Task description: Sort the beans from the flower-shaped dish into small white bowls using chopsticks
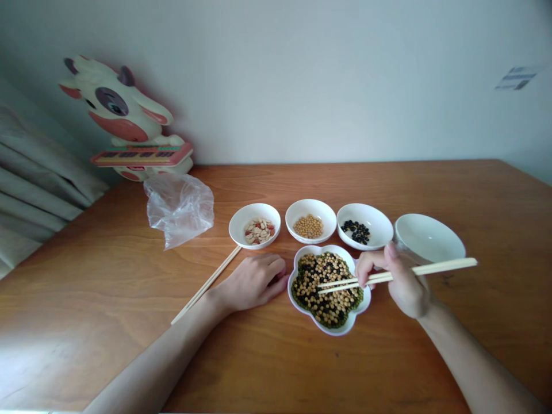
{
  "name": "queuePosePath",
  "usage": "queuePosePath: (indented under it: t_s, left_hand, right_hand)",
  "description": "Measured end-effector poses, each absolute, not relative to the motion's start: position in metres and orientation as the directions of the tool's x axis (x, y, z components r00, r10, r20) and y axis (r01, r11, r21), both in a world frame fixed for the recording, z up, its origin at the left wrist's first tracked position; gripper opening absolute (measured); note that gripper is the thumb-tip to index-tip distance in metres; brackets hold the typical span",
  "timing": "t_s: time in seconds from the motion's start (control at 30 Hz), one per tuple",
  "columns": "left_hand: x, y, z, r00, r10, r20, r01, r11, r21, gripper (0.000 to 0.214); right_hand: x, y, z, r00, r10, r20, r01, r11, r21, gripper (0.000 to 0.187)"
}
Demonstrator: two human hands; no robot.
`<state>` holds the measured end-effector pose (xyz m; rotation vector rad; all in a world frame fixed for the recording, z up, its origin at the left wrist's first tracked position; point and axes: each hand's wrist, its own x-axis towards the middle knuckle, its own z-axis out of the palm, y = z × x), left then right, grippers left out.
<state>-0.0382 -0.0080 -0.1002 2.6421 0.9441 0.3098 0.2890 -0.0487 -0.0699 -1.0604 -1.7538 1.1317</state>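
Observation:
My right hand [399,279] is closed round a pair of wooden chopsticks [440,268]. Their tips lie over the flower-shaped white bowl [364,303], which is full of mixed yellow, black and green beans. Just left of that bowl my left hand [252,282] rests on the table with its fingers loosely curled, touching the rim and holding nothing. Behind stand three small white bowls: one with pale and red kernels [254,225], one with yellow soybeans [310,221], one with black beans [364,226]. An empty white bowl [429,238] sits at the right.
A second pair of chopsticks [206,284] lies slantwise on the wooden table [107,287] by my left wrist. A crumpled clear plastic bag [179,208] lies at the back left. A cow-shaped toy keyboard [125,121] leans against the wall. A curtain hangs at the far left.

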Motion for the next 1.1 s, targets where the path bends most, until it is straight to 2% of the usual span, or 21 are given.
queuePosePath:
  t_s: [0.2, 0.37, 0.47, 0.57, 0.67, 0.77, 0.9, 1.0, 1.1]
  left_hand:
    - [-0.039, -0.009, -0.102, 0.757, 0.644, 0.107, 0.564, -0.728, 0.389, 0.026]
    - [-0.04, -0.008, -0.104, 0.755, 0.648, 0.104, 0.56, -0.719, 0.41, 0.026]
    - [-0.04, -0.008, -0.104, 0.759, 0.642, 0.11, 0.549, -0.722, 0.42, 0.026]
    - [-0.04, -0.008, -0.103, 0.758, 0.644, 0.105, 0.548, -0.715, 0.433, 0.025]
    - [-0.04, -0.008, -0.103, 0.757, 0.646, 0.093, 0.553, -0.71, 0.437, 0.024]
    - [-0.04, -0.008, -0.102, 0.756, 0.649, 0.083, 0.556, -0.704, 0.442, 0.023]
    - [-0.04, -0.009, -0.101, 0.744, 0.661, 0.093, 0.556, -0.691, 0.462, 0.02]
    - [-0.041, -0.01, -0.102, 0.734, 0.673, 0.092, 0.563, -0.678, 0.473, 0.018]
    - [-0.041, -0.009, -0.102, 0.729, 0.679, 0.089, 0.568, -0.672, 0.476, 0.018]
  right_hand:
    - [0.289, -0.047, -0.066, -0.225, 0.941, 0.254, 0.074, 0.276, -0.958, 0.084]
    - [0.307, -0.041, -0.058, 0.104, 0.873, 0.477, -0.069, 0.485, -0.872, 0.085]
    - [0.321, -0.038, -0.056, 0.317, 0.759, 0.568, -0.037, 0.609, -0.793, 0.078]
    - [0.33, -0.037, -0.058, 0.432, 0.633, 0.643, 0.16, 0.648, -0.745, 0.075]
    - [0.33, -0.036, -0.062, 0.387, 0.639, 0.665, 0.354, 0.563, -0.747, 0.078]
    - [0.327, -0.036, -0.062, 0.351, 0.693, 0.629, 0.364, 0.518, -0.774, 0.078]
    - [0.321, -0.037, -0.057, 0.349, 0.724, 0.596, 0.194, 0.566, -0.801, 0.079]
    - [0.313, -0.039, -0.054, 0.204, 0.847, 0.491, 0.002, 0.501, -0.866, 0.082]
    - [0.301, -0.043, -0.057, 0.046, 0.923, 0.383, -0.039, 0.385, -0.922, 0.084]
